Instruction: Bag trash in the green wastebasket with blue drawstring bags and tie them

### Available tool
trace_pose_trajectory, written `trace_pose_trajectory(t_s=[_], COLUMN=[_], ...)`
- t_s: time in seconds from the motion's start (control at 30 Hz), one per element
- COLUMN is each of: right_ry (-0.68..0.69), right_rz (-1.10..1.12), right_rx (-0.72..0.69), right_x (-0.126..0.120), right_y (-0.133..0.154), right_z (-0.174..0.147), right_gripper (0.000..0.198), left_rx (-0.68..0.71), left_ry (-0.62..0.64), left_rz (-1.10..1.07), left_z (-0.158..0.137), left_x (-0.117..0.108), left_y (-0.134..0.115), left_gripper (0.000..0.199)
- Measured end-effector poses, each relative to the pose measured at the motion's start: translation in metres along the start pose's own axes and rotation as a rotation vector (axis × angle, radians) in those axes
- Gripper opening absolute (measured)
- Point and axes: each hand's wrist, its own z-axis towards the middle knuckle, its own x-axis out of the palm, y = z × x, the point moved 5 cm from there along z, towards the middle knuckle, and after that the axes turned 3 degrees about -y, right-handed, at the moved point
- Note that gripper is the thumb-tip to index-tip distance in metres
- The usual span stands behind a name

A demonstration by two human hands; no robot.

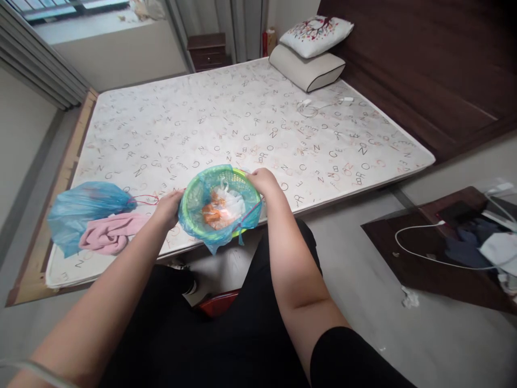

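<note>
A green plastic basket, lined with a thin blue plastic bag, is between my two hands at the near edge of the mattress. White and orange crumpled rubbish lies inside it. My left hand grips the basket's left side, its fingers partly hidden behind the rim. At the upper right rim, my right hand is closed on the basket, thumb on top. The blue bag folds over the rim and hangs down in front, with a red drawstring on the right.
Left of the basket, a full blue plastic bag and a pink cloth lie on the mattress. A pillow tops a beige cushion by the headboard. A cluttered nightstand stands right; a red stool is below.
</note>
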Motion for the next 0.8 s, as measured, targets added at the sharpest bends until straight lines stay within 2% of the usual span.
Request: trace_pose_trajectory(t_s=[0.1, 0.17, 0.23, 0.3, 0.37, 0.43, 0.53, 0.6, 0.7, 0.73, 0.8], right_ry=[0.012, 0.026, 0.025, -0.017, -0.124, -0.25, -0.328, -0.301, -0.268, -0.26, -0.248], right_rz=[-0.044, 0.058, 0.222, 0.338, 0.339, 0.254, 0.151, 0.132, 0.169, 0.185, 0.221], right_rx=[-0.014, -0.002, 0.019, 0.035, 0.027, -0.011, -0.07, -0.095, -0.102, -0.095, -0.081], right_x=[0.007, 0.017, 0.028, 0.035, 0.037, 0.035, 0.037, 0.04, 0.042, 0.041, 0.04], right_y=[-0.005, -0.007, -0.008, -0.007, -0.004, 0.001, 0.011, 0.015, 0.017, 0.016, 0.014], right_z=[0.004, 0.007, 0.011, 0.014, 0.015, 0.012, 0.007, 0.005, 0.006, 0.008, 0.011], right_gripper=[0.029, 0.024, 0.021, 0.021, 0.019, 0.022, 0.024, 0.023, 0.018, 0.022, 0.033], left_rx=[-0.125, -0.167, -0.122, 0.025, 0.207, 0.41, 0.68, 0.751, 0.692, 0.624, 0.389], left_ry=[0.109, 0.155, 0.131, 0.008, -0.139, -0.225, -0.232, -0.176, -0.166, -0.196, -0.242], left_rz=[-0.016, -0.034, -0.05, 0.041, 0.307, 0.625, 0.919, 0.992, 0.923, 0.852, 0.636], left_z=[0.006, 0.011, 0.016, 0.022, 0.023, 0.017, -0.002, -0.013, -0.018, -0.016, -0.008], left_x=[0.0, 0.0, -0.004, -0.011, -0.017, -0.012, 0.01, 0.024, 0.034, 0.033, 0.028], left_y=[-0.002, -0.004, -0.008, -0.016, -0.027, -0.038, -0.049, -0.051, -0.051, -0.052, -0.051], left_gripper=[0.025, 0.026, 0.03, 0.035, 0.036, 0.032, 0.032, 0.033, 0.036, 0.04, 0.051])
